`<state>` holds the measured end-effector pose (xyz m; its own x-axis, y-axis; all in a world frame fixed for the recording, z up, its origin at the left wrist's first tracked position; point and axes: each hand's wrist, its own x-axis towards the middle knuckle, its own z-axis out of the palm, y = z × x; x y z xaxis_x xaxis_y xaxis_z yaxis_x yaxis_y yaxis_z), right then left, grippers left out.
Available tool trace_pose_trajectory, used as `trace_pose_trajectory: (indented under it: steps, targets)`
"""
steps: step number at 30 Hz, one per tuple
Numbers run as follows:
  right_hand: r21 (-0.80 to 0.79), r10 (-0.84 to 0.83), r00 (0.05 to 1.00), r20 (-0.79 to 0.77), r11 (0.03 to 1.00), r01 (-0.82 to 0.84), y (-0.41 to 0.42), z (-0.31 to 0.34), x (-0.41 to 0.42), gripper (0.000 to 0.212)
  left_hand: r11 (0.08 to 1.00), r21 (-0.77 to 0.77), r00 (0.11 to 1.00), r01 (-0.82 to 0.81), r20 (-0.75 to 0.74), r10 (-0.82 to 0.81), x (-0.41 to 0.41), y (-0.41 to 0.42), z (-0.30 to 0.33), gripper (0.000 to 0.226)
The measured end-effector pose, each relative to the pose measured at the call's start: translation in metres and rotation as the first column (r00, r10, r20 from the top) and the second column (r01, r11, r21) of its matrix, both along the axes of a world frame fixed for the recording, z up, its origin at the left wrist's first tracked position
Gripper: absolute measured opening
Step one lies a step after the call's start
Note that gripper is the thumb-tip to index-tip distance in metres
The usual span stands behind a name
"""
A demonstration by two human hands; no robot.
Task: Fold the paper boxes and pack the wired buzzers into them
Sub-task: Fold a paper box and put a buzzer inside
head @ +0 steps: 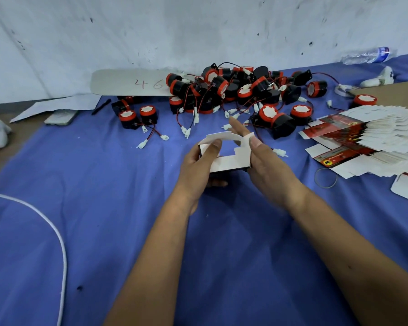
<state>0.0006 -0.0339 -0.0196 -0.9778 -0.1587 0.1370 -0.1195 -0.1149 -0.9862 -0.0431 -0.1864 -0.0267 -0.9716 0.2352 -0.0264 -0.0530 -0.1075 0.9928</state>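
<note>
This looks like a makeshift packing workshop, a small hand-assembly station. Beyond the hands [233, 165] a heap of identical red-and-black wired buzzers [233, 90] lies on a table covered with blue cloth [104, 184]. To their right a fanned stack of flat printed box blanks [363, 135] waits beside a loose rubber band [325, 177]. Far beyond, to their left, a card marked "46" [130, 82] leans at the foot of a scuffed, stained white wall [198, 31]. A phone [61, 116], a pen [101, 106] and a water bottle [365, 55] lie at the edges.
</note>
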Motion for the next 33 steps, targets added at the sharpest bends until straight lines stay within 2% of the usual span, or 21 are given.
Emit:
trace_pose_trajectory:
  steps: [1,3,5,8,11,15,17,20,24,27,30,33]
  targets:
    - [-0.050,-0.004,1.000,-0.017,0.999,0.003,0.004,-0.004,0.004,0.060,1.000,0.005,1.000,0.002,0.014,-0.002,0.001,0.001,0.000,0.023]
    - [-0.124,-0.016,0.998,-0.061,0.992,0.008,0.006,-0.002,0.003,0.061,0.999,0.035,0.999,0.013,0.039,-0.014,0.002,0.001,0.002,0.024]
    - [-0.157,0.041,0.999,-0.028,0.987,-0.045,0.005,0.004,0.001,0.055,0.998,0.051,0.999,0.026,0.043,-0.029,0.003,0.002,0.004,0.026]
    - [-0.055,-0.009,0.996,-0.092,0.998,0.004,0.007,-0.001,-0.002,0.043,0.999,0.027,0.999,0.037,0.020,-0.037,0.002,0.002,0.001,0.023]
    - [-0.036,-0.004,0.993,-0.115,0.999,0.000,0.006,-0.005,-0.003,0.040,1.000,0.007,1.000,0.020,0.011,-0.020,0.002,0.002,-0.002,0.026]
    - [0.063,-0.083,0.981,-0.177,0.993,0.096,0.007,-0.009,-0.004,0.039,1.000,-0.004,1.000,0.014,-0.006,-0.014,0.002,0.002,-0.001,0.033]
    - [0.180,-0.135,0.961,-0.239,0.967,0.181,0.009,-0.011,-0.004,0.036,1.000,-0.031,1.000,0.001,-0.026,-0.002,0.002,0.001,-0.001,0.031]
    - [0.372,-0.159,0.917,-0.366,0.878,0.301,0.012,-0.013,-0.006,0.031,0.998,-0.065,0.999,-0.021,-0.048,0.018,0.001,-0.003,0.001,0.039]
    - [0.317,-0.126,0.872,-0.473,0.899,0.302,0.010,-0.011,-0.003,0.038,0.998,-0.061,0.999,0.024,-0.040,-0.026,0.000,-0.005,0.003,0.044]
    - [0.333,-0.137,0.812,-0.568,0.863,0.379,0.008,-0.011,-0.003,0.045,1.000,-0.010,0.997,0.012,-0.074,-0.013,0.002,-0.002,0.003,0.059]
    - [0.311,-0.173,0.835,-0.522,0.873,0.375,0.005,-0.014,-0.003,0.052,0.995,0.056,0.986,-0.079,-0.140,0.086,0.000,-0.001,0.002,0.087]
    - [0.306,-0.231,0.841,-0.489,0.857,0.414,0.003,-0.014,-0.004,0.051,0.968,0.245,0.990,0.053,-0.141,-0.018,0.001,-0.001,0.003,0.083]
